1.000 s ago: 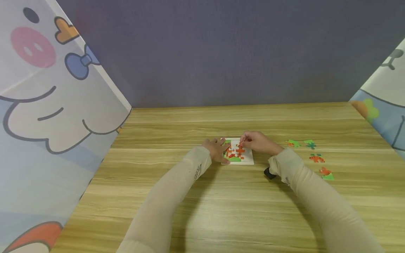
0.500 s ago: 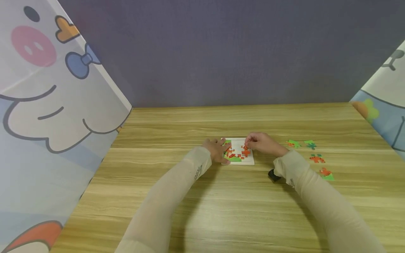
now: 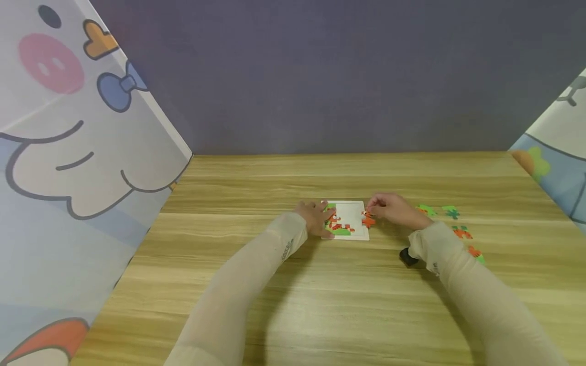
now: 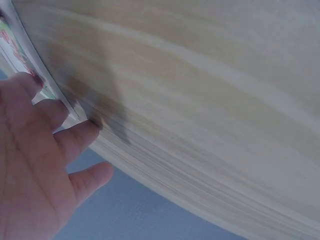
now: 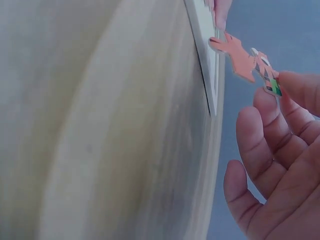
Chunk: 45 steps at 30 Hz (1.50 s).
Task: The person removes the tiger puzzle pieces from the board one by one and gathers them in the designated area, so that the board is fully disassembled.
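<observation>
My left hand rests on the left side of a white puzzle tray, its fingers spread. Beside and partly under those fingers lie orange and green jigsaw pieces along the tray's left and lower sides. Between thumb and fingertips, my right hand pinches orange jigsaw pieces; two appear joined in the right wrist view, with a green corner at the fingertips. In the head view they overlap the tray's right edge, and in the right wrist view they are raised above it.
Loose jigsaw pieces lie on the wooden table to the right: a green one, a green and teal one, an orange one and an orange and green one. A dark wall stands behind the table.
My right hand has moved right with the orange jigsaw pieces, from over the middle of the tray to its right edge. The left hand has stayed in place.
</observation>
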Each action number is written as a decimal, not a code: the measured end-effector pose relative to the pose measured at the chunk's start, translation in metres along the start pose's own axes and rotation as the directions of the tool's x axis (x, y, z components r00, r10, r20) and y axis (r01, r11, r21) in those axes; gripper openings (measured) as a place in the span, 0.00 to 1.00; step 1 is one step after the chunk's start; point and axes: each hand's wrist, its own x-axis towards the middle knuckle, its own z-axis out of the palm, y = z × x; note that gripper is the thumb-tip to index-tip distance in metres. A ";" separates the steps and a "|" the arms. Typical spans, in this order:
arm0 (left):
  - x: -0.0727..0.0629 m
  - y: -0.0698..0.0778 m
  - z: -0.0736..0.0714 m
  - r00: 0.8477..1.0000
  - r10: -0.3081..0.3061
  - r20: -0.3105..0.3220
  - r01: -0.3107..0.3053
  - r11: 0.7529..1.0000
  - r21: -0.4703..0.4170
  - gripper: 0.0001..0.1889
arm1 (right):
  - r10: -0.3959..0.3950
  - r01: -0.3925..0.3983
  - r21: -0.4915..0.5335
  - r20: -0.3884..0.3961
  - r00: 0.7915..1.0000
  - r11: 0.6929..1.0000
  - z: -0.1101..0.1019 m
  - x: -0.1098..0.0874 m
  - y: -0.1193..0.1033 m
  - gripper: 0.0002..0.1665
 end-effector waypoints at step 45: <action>-0.001 0.002 -0.002 1.000 -0.003 0.026 0.002 1.000 0.013 0.43 | 0.117 -0.115 -0.091 0.020 0.993 0.989 -0.065 -0.057 0.049 0.14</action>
